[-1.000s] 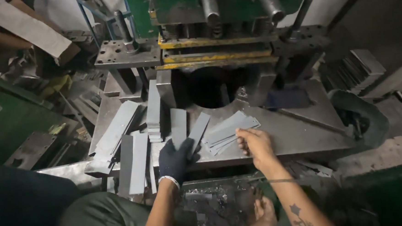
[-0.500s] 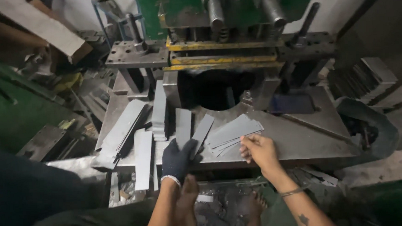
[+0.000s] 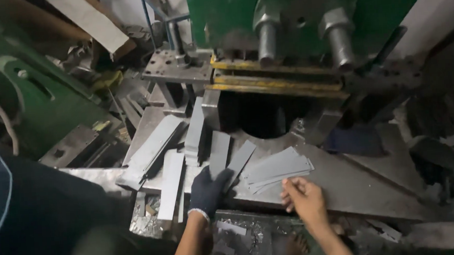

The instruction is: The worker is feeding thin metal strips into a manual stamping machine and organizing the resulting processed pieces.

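Hands work at the front edge of a steel press bed (image 3: 375, 187). The gloved left hand (image 3: 208, 191) now rests on two grey metal strips (image 3: 227, 158), fingers spread flat, holding nothing. The bare right hand (image 3: 304, 197) has drawn back to the fanned stack of strips (image 3: 277, 169), fingers pinching its near edge as if lifting one.

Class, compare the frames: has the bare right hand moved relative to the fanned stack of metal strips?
Yes. The right hand has slipped from the fanned strips towards their near edge.
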